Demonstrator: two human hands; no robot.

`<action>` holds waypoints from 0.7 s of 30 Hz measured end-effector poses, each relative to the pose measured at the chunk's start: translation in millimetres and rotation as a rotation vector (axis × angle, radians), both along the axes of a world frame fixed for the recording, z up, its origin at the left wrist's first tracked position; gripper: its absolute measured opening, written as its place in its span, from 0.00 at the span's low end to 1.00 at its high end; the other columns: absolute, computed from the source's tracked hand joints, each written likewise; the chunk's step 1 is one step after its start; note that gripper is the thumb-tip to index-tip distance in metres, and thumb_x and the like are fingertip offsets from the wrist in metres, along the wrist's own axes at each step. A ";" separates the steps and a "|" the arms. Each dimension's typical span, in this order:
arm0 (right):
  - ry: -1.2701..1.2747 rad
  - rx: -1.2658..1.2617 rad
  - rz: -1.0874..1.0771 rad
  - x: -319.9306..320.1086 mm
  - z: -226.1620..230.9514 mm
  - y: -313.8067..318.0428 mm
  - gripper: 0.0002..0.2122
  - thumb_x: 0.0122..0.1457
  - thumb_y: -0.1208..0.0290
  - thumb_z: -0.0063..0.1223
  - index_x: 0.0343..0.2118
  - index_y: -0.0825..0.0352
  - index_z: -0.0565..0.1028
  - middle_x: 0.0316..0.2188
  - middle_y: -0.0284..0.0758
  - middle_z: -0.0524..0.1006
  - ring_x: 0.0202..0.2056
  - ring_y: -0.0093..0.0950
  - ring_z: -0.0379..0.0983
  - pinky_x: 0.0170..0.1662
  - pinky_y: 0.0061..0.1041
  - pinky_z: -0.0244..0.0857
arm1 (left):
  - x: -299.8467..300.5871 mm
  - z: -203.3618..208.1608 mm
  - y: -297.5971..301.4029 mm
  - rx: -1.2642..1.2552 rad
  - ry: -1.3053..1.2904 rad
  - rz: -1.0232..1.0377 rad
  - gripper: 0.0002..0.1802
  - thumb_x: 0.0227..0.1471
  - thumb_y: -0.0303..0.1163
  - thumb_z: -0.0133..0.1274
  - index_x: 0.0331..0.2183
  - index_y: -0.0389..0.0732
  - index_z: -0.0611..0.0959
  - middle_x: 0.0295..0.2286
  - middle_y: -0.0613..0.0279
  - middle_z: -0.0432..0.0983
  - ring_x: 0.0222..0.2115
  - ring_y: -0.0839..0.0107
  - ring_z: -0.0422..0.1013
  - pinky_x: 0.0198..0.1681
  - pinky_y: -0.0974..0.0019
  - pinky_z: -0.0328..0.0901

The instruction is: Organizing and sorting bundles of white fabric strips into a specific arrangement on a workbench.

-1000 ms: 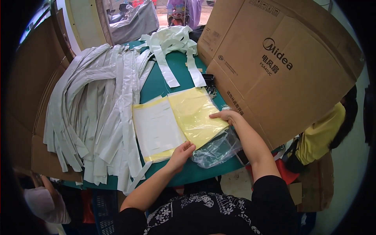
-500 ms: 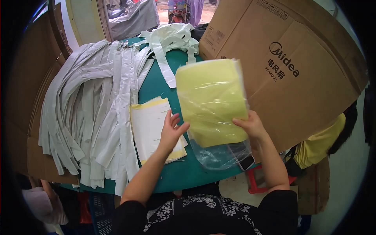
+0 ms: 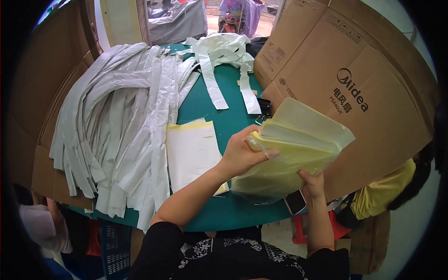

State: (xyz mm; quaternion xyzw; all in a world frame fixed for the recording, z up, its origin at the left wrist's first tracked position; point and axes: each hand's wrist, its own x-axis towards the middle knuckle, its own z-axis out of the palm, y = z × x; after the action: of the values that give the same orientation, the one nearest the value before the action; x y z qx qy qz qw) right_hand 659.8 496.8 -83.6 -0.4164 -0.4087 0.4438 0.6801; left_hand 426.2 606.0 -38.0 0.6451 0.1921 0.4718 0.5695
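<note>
A stack of yellow sheets [image 3: 298,158] in a clear plastic bag is held up over the green table, its far end bent so that the sheet edges fan apart. My left hand [image 3: 245,151] grips its left side, with the thumb on the near face and the fingers behind. My right hand [image 3: 313,182] pinches its lower right part, thumb in front; the other fingers are mostly hidden. Left of the bag, a pile of white sheets with yellow edges [image 3: 191,151] lies on the table, partly behind my left forearm.
Long greyish-white strips [image 3: 109,121] heap over the table's left side. A tangle of white strips [image 3: 219,51] lies at the back. A big cardboard box [image 3: 322,70] leans at the right. A phone [image 3: 295,203] rests at the near edge of the green table [image 3: 200,212]. Other people sit at both sides.
My left hand has come across from beside the white sheets and taken hold of the yellow stack. The stack has tilted and bent, its far edges now fanned. The view has shifted slightly.
</note>
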 end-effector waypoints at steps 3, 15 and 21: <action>0.009 -0.003 -0.016 -5.9 21.0 -0.1 0.29 0.44 0.81 0.63 0.52 0.70 0.66 0.45 0.37 0.73 0.47 0.31 0.71 0.51 0.31 0.65 | -5.4 2.6 6.0 -0.046 -0.296 0.071 0.30 0.47 0.24 0.60 0.51 0.39 0.66 0.39 0.60 0.71 0.39 0.73 0.70 0.41 0.69 0.68; -1.219 -0.055 -0.102 49.6 132.0 305.5 0.16 0.54 0.77 0.54 0.47 0.70 0.72 0.37 0.35 0.77 0.34 0.25 0.73 0.38 0.27 0.69 | -184.8 -124.0 -82.2 0.466 0.825 0.924 0.32 0.40 0.26 0.62 0.49 0.37 0.69 0.37 0.54 0.72 0.40 0.58 0.69 0.45 0.56 0.63; -0.891 -0.251 0.105 82.4 53.9 467.9 0.18 0.48 0.80 0.59 0.45 0.68 0.75 0.36 0.32 0.78 0.36 0.25 0.73 0.41 0.26 0.67 | -200.6 -164.1 -126.3 0.358 1.274 1.072 0.43 0.41 0.52 0.60 0.53 0.38 0.65 0.50 0.51 0.62 0.54 0.53 0.57 0.59 0.40 0.40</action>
State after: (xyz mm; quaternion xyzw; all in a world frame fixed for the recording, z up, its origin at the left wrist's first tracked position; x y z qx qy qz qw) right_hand 742.2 964.7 -29.7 -0.6242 -0.6248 0.3014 0.3593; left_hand 225.6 479.8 -202.1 0.6897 0.6779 0.2478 -0.0582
